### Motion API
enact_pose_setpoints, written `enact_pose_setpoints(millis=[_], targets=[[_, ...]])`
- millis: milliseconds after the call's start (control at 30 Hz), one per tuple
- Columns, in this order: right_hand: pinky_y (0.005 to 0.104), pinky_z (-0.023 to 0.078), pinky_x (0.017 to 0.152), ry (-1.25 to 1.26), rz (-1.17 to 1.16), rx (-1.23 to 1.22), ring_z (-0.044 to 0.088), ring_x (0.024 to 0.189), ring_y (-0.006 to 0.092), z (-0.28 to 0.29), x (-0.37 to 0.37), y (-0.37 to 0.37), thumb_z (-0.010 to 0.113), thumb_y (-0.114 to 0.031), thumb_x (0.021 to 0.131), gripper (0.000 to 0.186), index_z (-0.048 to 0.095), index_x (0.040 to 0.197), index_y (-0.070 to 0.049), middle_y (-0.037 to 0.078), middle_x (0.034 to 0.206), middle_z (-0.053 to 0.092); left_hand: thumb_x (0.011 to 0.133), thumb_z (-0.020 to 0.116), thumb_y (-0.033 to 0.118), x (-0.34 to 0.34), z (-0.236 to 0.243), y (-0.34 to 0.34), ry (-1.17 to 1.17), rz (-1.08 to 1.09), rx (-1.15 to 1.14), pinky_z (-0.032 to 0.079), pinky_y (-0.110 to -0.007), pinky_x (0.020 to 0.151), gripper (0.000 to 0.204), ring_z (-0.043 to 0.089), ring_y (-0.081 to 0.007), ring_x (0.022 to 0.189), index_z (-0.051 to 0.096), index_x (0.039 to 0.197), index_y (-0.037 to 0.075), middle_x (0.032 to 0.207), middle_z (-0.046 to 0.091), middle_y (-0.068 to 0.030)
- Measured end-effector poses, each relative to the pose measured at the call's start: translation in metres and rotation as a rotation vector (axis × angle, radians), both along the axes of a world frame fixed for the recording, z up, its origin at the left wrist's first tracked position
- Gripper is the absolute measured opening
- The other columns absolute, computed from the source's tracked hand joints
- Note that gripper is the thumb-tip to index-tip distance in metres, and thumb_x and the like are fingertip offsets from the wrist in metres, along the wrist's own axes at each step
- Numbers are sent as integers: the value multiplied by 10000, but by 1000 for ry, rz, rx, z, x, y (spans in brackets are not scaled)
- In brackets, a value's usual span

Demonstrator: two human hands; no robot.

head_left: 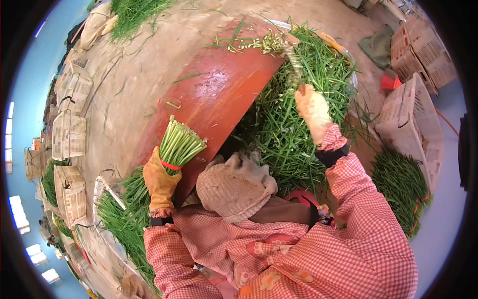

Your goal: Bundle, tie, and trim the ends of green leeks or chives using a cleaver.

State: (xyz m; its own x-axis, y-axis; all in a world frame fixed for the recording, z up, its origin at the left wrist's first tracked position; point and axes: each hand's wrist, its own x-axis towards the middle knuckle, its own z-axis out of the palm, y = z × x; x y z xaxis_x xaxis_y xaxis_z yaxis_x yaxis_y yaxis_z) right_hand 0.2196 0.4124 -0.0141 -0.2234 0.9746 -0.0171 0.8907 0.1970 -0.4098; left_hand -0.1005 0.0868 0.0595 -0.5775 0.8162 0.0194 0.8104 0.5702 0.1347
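1. The left hand (pixel 162 180) grasps a banded bundle (pixel 182 143) of green stalks at the near end of the red board (pixel 211 97).
2. The right hand (pixel 312 110) clasps a blurred blade (pixel 295 65) above heaped green leaves (pixel 294 144).

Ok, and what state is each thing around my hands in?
Left hand: gloved, closed around the bundle.
Bundle: tied with a red band.
Right hand: gloved, closed on a tool.
Tool: blurred, kind unclear.
Board: far end littered with cut pieces.
Greens: loose, heaped beside the board.
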Motion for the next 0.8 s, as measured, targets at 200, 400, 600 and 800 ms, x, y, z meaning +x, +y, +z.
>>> enact_pose_setpoints(millis=[200, 400, 600, 800], targets=[[473, 559, 673, 105, 226, 321, 694, 721, 362, 13, -20, -24, 536, -429, 953, 436, 589, 1238, -104, 176, 867, 707, 621, 843, 159, 1, 67, -12, -102, -58, 230, 516, -401, 897, 822, 658, -319, 1044, 508, 1359, 21, 1124, 686, -161], [401, 523, 543, -181, 483, 460, 654, 615, 251, -13, -107, -49, 623, -432, 901, 568, 551, 1308, -42, 62, 757, 630, 685, 795, 89, 38, 167, -19, -439, 45, 274, 510, -323, 894, 598, 671, -178, 984, 588, 1241, 9, 1095, 717, -104], [366, 540, 684, 140, 760, 358, 681, 813, 252, 57, -99, -55, 620, -416, 925, 474, 623, 1215, -41, 94, 920, 682, 703, 805, 88, 71, 195, -30, -382, 19, 399, 508, -320, 895, 572, 671, -188, 966, 592, 1225, -6, 1083, 711, -111], [299, 537, 811, 911, 949, -791, 657, 842, 150, 240, -68, -121, 546, -433, 1004, 435, 638, 1207, -59, 52, 946, 691, 700, 805, 54, 98, 188, -24, -292, -30, 562, 511, -326, 902, 587, 675, -189, 981, 580, 1238, -17, 1076, 710, -126]])
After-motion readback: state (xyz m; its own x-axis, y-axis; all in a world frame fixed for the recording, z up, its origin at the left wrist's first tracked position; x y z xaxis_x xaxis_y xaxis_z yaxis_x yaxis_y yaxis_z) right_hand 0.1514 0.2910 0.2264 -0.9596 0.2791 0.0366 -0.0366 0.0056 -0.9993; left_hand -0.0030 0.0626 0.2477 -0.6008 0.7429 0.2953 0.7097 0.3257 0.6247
